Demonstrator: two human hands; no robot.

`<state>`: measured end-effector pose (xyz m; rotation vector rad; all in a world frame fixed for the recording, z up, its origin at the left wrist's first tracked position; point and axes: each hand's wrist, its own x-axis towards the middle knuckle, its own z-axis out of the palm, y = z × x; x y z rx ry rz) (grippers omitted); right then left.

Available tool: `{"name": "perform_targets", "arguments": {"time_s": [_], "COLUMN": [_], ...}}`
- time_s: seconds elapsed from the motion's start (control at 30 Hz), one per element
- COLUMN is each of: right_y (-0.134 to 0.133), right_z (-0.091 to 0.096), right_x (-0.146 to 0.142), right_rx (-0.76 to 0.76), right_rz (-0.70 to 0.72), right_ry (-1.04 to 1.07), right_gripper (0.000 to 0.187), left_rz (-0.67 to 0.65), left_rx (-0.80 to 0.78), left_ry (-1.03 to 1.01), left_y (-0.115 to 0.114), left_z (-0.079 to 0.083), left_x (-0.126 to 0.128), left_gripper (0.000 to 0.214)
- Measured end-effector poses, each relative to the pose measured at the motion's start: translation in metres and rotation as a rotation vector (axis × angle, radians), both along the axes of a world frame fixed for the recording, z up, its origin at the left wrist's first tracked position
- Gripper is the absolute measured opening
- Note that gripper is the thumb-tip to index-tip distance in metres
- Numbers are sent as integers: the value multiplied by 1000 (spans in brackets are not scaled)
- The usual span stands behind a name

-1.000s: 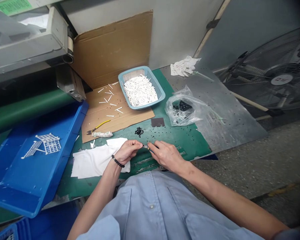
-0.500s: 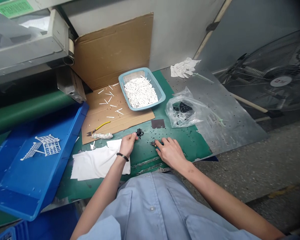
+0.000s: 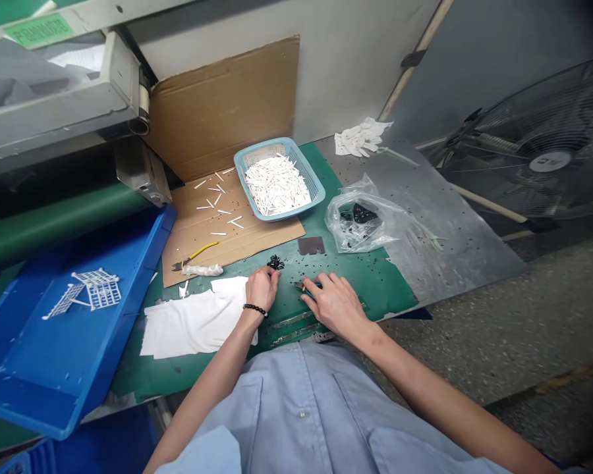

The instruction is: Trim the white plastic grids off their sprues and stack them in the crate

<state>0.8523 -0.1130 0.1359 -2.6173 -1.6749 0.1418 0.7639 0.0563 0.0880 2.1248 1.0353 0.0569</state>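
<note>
Head view: right hand on blue-handled pliers

A blue plastic tray is positioned at the lower left of the frame, with white plastic lattice frames placed inside. A light-blue basket of white plastic pins is set at upper centre, partly on a cardboard sheet. A floor fan is located at the right.

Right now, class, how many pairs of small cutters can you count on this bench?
2: a yellow-handled pair on the cardboard sheet, and a blue-handled pair under the right hand. Others may be hidden.
</note>
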Motion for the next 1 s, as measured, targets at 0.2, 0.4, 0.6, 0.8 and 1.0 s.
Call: {"name": "perform_targets", "arguments": {"time_s": [0.2, 0.4, 0.6, 0.8, 1.0], "right_y": [3, 12, 14, 11, 10], "right_z": [2, 5, 7, 8, 9], "right_x": [-1, -2, -2, -2, -2], "right_rx": [61, 178, 198, 198, 179], "right_rz": [3, 91, 172, 198, 201], "right_ry": [18, 63, 59, 69, 72], "right_gripper": [32, 34, 32, 32, 32], "left_rz": [317, 254, 148, 86, 59], "left_rx": [-714, -1233, -1270, -1246, -1265], "left_ry": [-293, -438, -374, -321, -308], "left_y": [6, 9, 7, 10, 10], "left_z": [4, 19, 23, 21, 17], "left_x": [-10, -27, -34, -36, -36], "left_gripper": [22, 33, 35, 34, 34]}}
